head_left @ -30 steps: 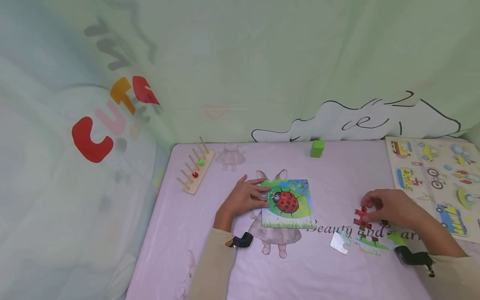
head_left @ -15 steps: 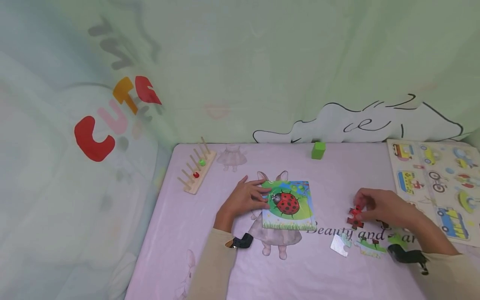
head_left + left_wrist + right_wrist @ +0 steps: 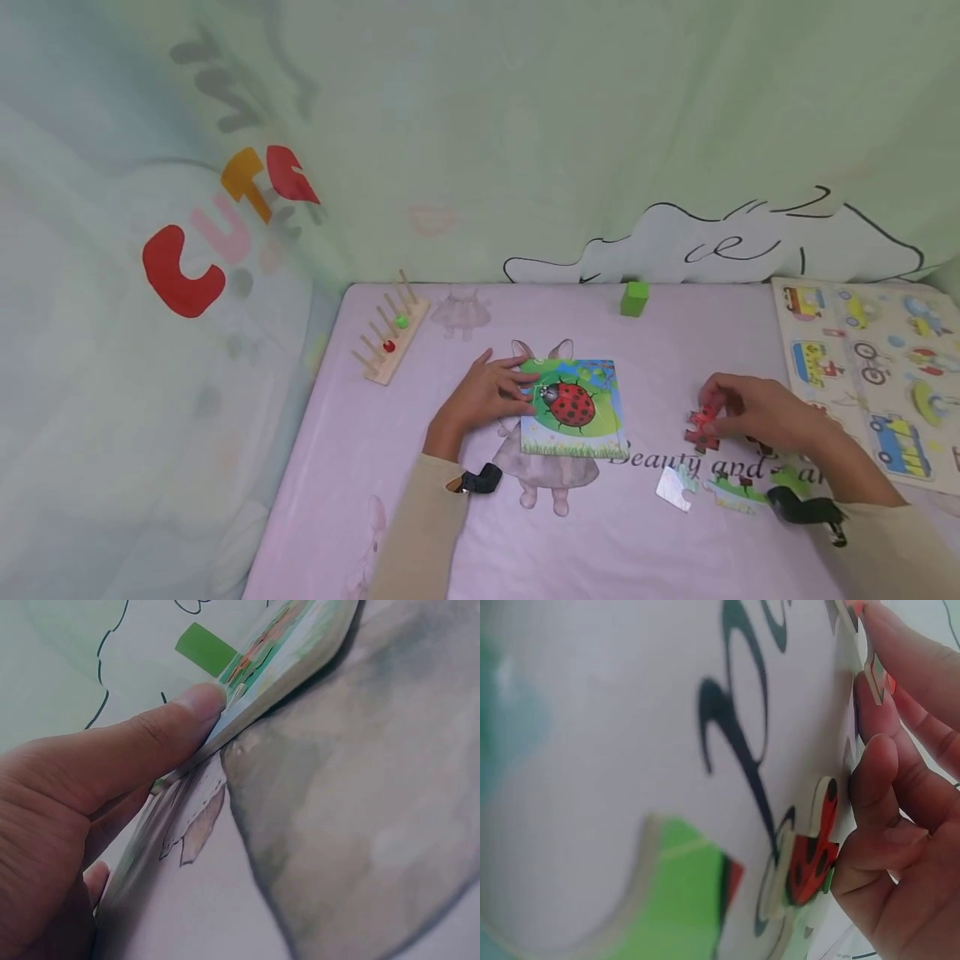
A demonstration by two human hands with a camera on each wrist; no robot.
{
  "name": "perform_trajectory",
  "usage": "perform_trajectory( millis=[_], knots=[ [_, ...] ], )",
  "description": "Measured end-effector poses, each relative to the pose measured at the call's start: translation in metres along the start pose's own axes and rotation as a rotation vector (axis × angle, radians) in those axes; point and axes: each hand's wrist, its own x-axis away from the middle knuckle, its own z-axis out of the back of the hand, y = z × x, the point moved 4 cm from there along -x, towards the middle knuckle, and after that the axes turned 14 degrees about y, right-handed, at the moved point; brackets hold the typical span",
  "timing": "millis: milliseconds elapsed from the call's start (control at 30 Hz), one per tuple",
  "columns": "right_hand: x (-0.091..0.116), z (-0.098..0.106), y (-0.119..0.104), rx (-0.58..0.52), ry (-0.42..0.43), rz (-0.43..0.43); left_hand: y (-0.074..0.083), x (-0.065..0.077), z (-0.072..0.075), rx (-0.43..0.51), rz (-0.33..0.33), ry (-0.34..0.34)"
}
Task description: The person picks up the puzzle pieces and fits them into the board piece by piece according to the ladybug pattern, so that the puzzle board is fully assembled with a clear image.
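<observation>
A square ladybug picture board (image 3: pixel 573 407) lies on the tablecloth in the head view. My left hand (image 3: pixel 487 393) rests on its left edge, fingers extended over the picture. In the left wrist view the thumb (image 3: pixel 176 724) presses on the board's rim (image 3: pixel 300 682). Right of the board, my right hand (image 3: pixel 765 412) pinches a red-and-black jigsaw piece (image 3: pixel 701 432) between thumb and fingers. Just below lie a pale jigsaw piece (image 3: pixel 675 489) and a green grassy piece (image 3: pixel 735 492). The right wrist view shows a spotted red piece (image 3: pixel 810 855) under the hand and a green piece (image 3: pixel 679 885).
A wooden peg stand (image 3: pixel 397 342) with a red and a green bead stands at the back left. The green block (image 3: pixel 634 298) is near the back edge. A vehicle puzzle board (image 3: pixel 862 367) lies at the right, close to my right forearm.
My right hand has moved slightly left, carrying the red jigsaw piece toward the ladybug board. My left hand stays on the board.
</observation>
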Motion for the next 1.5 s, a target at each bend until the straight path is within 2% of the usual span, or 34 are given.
perform_trajectory(
  millis=[267,433,567,700,867,1067,1233,1500],
  knots=[
    [-0.003,0.004,-0.013,-0.061,0.021,0.026,-0.001,0.002,0.001,-0.008,0.005,0.0],
    [-0.008,0.003,-0.028,-0.177,0.048,0.045,0.0,0.001,0.001,-0.009,0.004,-0.001],
    [-0.013,-0.005,-0.039,-0.293,0.021,0.003,0.001,0.0,0.0,-0.005,0.005,-0.004],
    [-0.018,-0.014,-0.049,-0.353,0.013,-0.044,0.001,0.001,-0.001,0.01,0.01,-0.006],
    [-0.023,-0.025,-0.061,-0.424,0.02,-0.061,0.002,0.003,-0.003,0.03,-0.016,-0.008],
    [-0.029,-0.039,-0.074,-0.515,-0.016,-0.093,0.003,0.003,-0.003,0.017,-0.021,0.0],
    [-0.031,-0.044,-0.084,-0.459,0.015,-0.145,0.003,0.004,-0.004,0.002,-0.02,-0.002],
    [-0.034,-0.047,-0.098,-0.348,0.082,-0.14,0.004,0.004,-0.004,0.011,-0.033,0.012]
  ],
)
